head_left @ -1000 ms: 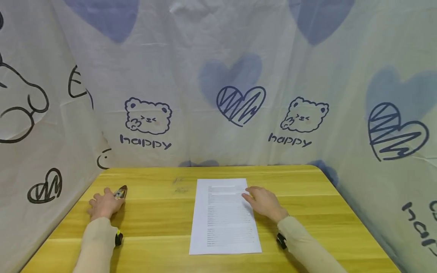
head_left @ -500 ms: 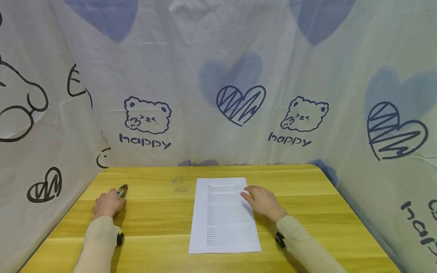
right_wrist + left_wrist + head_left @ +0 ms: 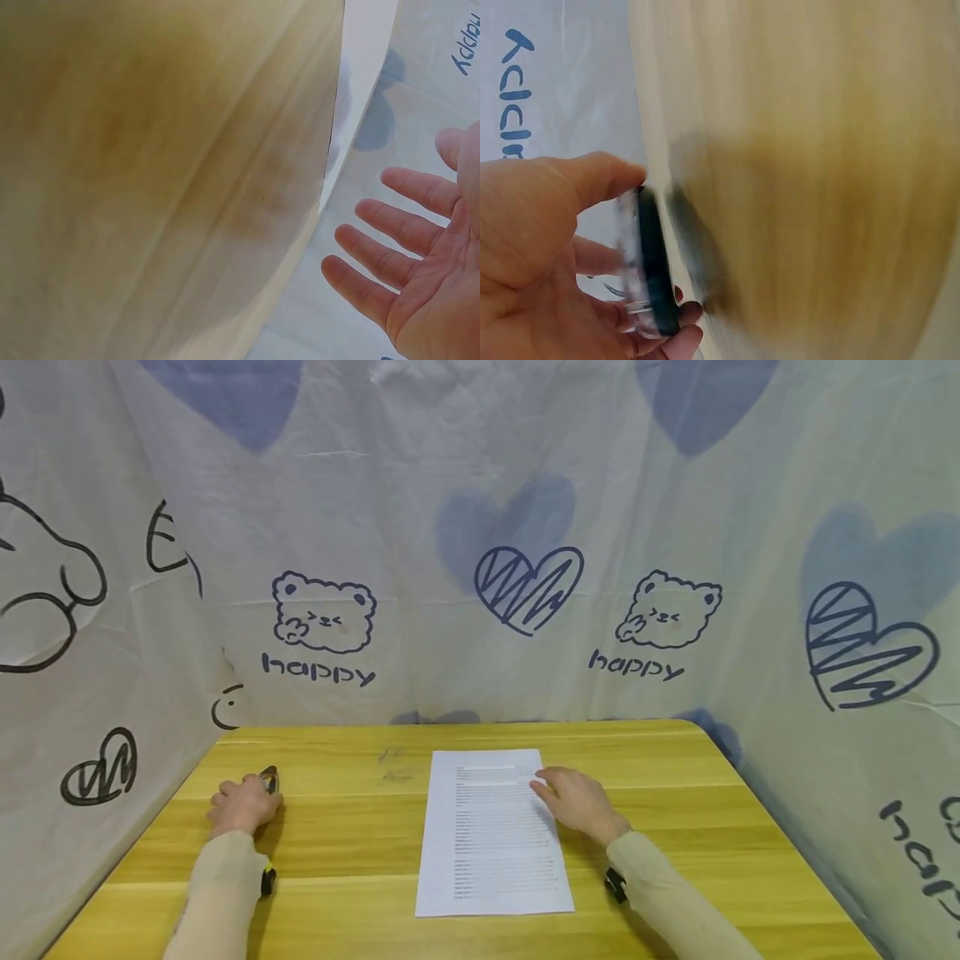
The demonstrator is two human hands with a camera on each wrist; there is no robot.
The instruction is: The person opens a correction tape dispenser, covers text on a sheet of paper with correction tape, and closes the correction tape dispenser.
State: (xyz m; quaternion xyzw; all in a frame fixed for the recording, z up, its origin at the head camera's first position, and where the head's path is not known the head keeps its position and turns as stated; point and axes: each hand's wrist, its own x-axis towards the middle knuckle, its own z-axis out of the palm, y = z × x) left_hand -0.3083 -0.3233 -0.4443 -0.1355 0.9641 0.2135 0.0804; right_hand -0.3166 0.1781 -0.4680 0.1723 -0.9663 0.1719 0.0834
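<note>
At the table's left side my left hand (image 3: 244,804) grips a small object (image 3: 270,778), dark at its tip. The left wrist view shows that object (image 3: 651,262) as a clear part with a dark edge, pinched between thumb and fingers of the left hand (image 3: 547,240), just off the wood. What it is I cannot tell. A white printed sheet (image 3: 487,835) lies flat at the middle of the table. Over its upper right edge is my right hand (image 3: 577,802); in the right wrist view the right hand (image 3: 435,270) has its fingers spread and holds nothing.
The yellow wooden table (image 3: 352,835) has faint grey marks (image 3: 396,765) near its back. A pale cloth (image 3: 420,527) printed with hearts, bears and lettering hangs behind the table and along both sides.
My left hand has shifted slightly to the right with the small object, which has turned more upright. The right hand and the sheet stay nearly where they were.
</note>
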